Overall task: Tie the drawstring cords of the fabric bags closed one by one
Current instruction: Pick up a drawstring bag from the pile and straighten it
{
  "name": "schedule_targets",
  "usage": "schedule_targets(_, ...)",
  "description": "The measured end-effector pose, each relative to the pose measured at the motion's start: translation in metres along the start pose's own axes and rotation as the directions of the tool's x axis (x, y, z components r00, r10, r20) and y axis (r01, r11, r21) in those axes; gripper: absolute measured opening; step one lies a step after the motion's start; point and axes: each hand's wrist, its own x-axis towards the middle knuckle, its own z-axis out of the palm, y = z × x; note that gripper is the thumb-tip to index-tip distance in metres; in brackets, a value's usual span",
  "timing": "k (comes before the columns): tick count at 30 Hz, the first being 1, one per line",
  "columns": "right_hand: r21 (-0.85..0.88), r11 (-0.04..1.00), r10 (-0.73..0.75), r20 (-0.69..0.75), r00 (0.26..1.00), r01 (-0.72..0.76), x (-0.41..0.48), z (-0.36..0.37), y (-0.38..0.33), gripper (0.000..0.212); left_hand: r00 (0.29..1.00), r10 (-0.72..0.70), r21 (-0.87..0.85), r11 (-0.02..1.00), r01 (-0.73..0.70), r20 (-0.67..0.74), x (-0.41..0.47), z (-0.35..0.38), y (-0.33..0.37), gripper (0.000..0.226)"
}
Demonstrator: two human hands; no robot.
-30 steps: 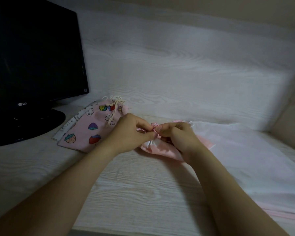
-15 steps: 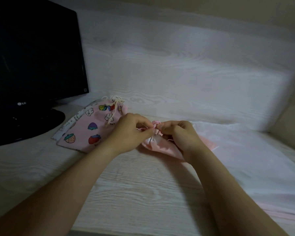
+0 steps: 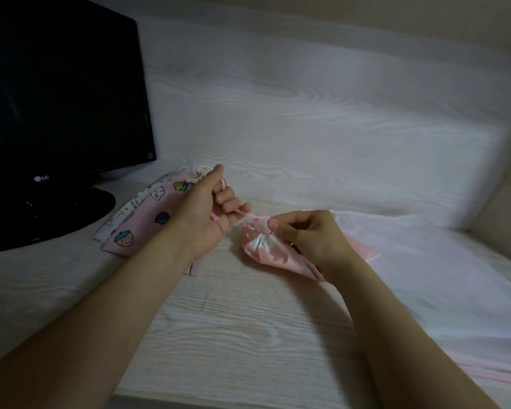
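Note:
A small pink and white fabric bag [image 3: 263, 249] lies on the pale wood desk at centre, its mouth gathered tight. My left hand [image 3: 210, 214] grips the bag's pink cord [image 3: 242, 213] and holds it stretched out to the left. My right hand [image 3: 304, 234] pinches the gathered neck of the bag. Behind my left hand lies a pink bag printed with strawberries [image 3: 148, 222], its cream cord tied at the top, on top of a white printed bag [image 3: 124, 211].
A black monitor [image 3: 59, 107] on a round stand fills the left. A white mesh bag with pink trim [image 3: 425, 276] spreads over the right of the desk. A wood-grain wall panel stands behind, and the desk's front edge [image 3: 219, 397] runs below my arms.
My hands were together at the bag's mouth; now the left hand has pulled away up and to the left, drawing the pink cord taut, and the bag's neck has cinched.

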Motion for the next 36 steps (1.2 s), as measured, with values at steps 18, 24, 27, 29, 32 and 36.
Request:
schedule_targets(18, -0.666, 0.746, -0.178, -0.167, 0.970, 0.022, 0.020, -0.008, 0.031, 0.034, 0.971, 0.116, 0.950, 0.214, -0.229, 0.208, -0.005, -0.018, -0.013, 0.011)
schedule_targets(24, -0.658, 0.752, -0.181, -0.161, 0.970, 0.032, 0.020, -0.006, 0.031, 0.024, 0.930, 0.078, 0.929, 0.071, -0.364, 0.359, -0.001, -0.028, -0.019, 0.015)
schedule_targets(27, -0.622, 0.783, -0.169, -0.175, 0.970, 0.025, 0.020, -0.006, 0.031, 0.029, 0.923, 0.123, 0.922, 0.093, -0.375, 0.363, 0.004, -0.032, -0.018, 0.008)
schedule_targets(29, -0.629, 0.777, -0.155, -0.171, 0.973, 0.013, 0.021, -0.006, 0.031, 0.035, 0.920, 0.164, 0.925, 0.078, -0.372, 0.356, 0.007, -0.034, -0.019, 0.006)
schedule_targets(32, -0.681, 0.733, -0.141, -0.146, 0.979, 0.004, 0.021, -0.009, 0.031, 0.042, 0.919, 0.190, 0.938, -0.034, -0.344, 0.344, 0.010, -0.037, -0.021, 0.007)
schedule_targets(36, -0.723, 0.691, -0.143, -0.128, 0.981, 0.007, 0.024, -0.010, 0.038, 0.026, 0.915, 0.128, 0.909, -0.229, -0.347, 0.382, 0.009, -0.042, -0.023, 0.009)
